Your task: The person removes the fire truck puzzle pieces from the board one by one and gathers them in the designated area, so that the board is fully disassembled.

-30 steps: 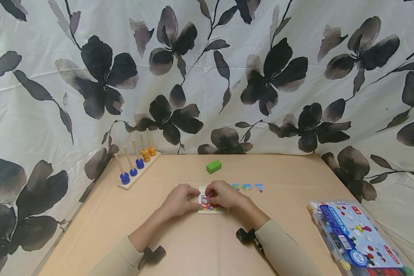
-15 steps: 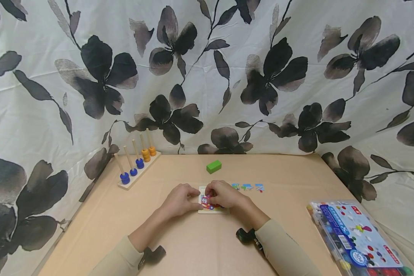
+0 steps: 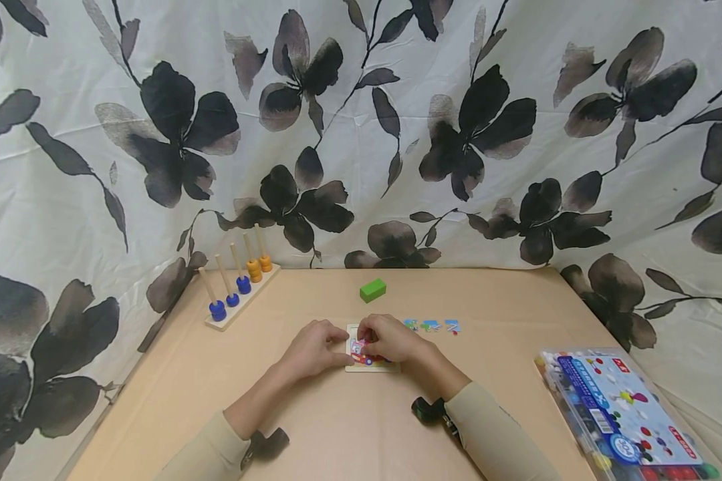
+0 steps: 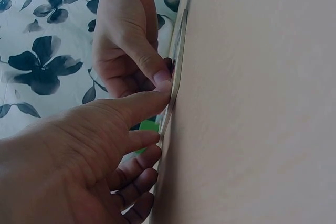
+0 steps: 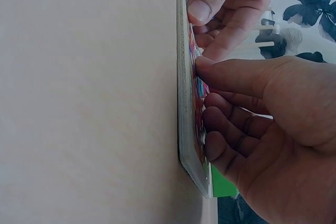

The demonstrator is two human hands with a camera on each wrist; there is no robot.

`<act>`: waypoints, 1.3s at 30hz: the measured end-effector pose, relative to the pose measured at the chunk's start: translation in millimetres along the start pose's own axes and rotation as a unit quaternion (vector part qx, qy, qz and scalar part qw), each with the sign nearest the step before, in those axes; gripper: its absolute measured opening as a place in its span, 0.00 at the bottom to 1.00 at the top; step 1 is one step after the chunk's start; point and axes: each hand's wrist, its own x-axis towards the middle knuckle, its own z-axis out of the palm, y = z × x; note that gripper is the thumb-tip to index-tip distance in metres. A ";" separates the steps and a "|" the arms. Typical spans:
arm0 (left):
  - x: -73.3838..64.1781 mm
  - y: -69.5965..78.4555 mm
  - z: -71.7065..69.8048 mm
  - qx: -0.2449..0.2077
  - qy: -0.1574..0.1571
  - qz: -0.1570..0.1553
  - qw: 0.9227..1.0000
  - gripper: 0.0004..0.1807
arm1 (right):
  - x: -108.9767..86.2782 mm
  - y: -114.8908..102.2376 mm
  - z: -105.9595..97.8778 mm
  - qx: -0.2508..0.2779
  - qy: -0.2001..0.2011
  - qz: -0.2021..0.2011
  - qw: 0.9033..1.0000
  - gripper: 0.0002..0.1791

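Hardly anything has moved since half a second ago: both hands keep their places, and just the pink and red cardboard-like puzzle piece [image 3: 358, 345] by the right fingers looks a little shifted. From my far seat I see the right hand [image 3: 392, 337] with its thumb and first finger close together, pinching that piece, though the fingers hide much of it; its other fingers are curled in. I see the left hand [image 3: 313, 349] half open, thumb and first finger apart with a gap, their tips touching the left side of the pale flat puzzle board [image 3: 373, 369]. The board lies on the light tan table [image 3: 349, 427], between the hands. To me its longer side runs left to right, and the picture's blue wheel is down by the near edge. I cannot tell which way the piece's long side goes. Three small blue puzzle pieces [image 3: 431, 326] sit in a row past the right hand, and a bright green block [image 3: 373, 290] is farther back.
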 end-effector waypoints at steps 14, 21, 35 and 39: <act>-1.0 0.2 -1.1 -0.007 -0.004 -0.002 1.000 0.27 | 0.3 2.3 -0.6 0.028 0.007 -0.007 1.000 0.08; -0.9 -0.2 -0.5 -0.012 -0.005 -0.005 1.000 0.27 | -1.1 4.6 -3.5 0.073 0.003 -0.002 0.997 0.06; -1.5 -0.3 0.3 -0.013 -0.003 -0.004 1.000 0.27 | -1.7 12.8 -8.0 0.130 -0.011 -0.014 0.991 0.02; -1.2 -0.6 0.0 -0.017 -0.005 -0.004 1.000 0.28 | -1.7 14.3 -9.1 0.135 -0.012 -0.015 0.991 0.02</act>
